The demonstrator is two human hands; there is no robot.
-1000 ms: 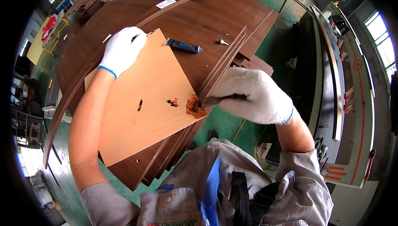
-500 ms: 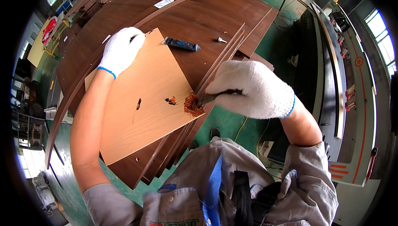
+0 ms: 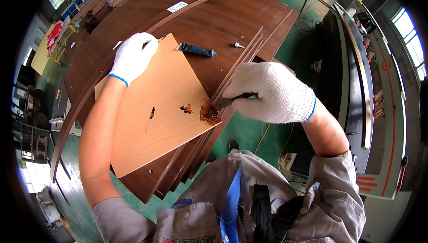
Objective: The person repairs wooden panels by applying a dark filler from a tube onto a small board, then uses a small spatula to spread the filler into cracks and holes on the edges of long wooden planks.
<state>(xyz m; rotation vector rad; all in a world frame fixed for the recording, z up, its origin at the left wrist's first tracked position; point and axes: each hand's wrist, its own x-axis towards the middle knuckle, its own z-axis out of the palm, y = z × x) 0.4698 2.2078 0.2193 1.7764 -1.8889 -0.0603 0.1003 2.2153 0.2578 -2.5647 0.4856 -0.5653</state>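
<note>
My right hand (image 3: 272,92) has its gloved fingers (image 3: 243,102) curled tight around a small scraper (image 3: 221,104), whose tip presses into a reddish-brown filler patch (image 3: 207,112) at the near corner of the light wood panel (image 3: 156,109). My left hand (image 3: 133,55) lies flat, fingers spread, holding nothing, on the panel's far corner. The panel rests on stacked dark brown boards (image 3: 214,24) covering the desk. Beyond it lie a dark tube (image 3: 196,50) and a small screw (image 3: 239,45), well apart from both hands
</note>
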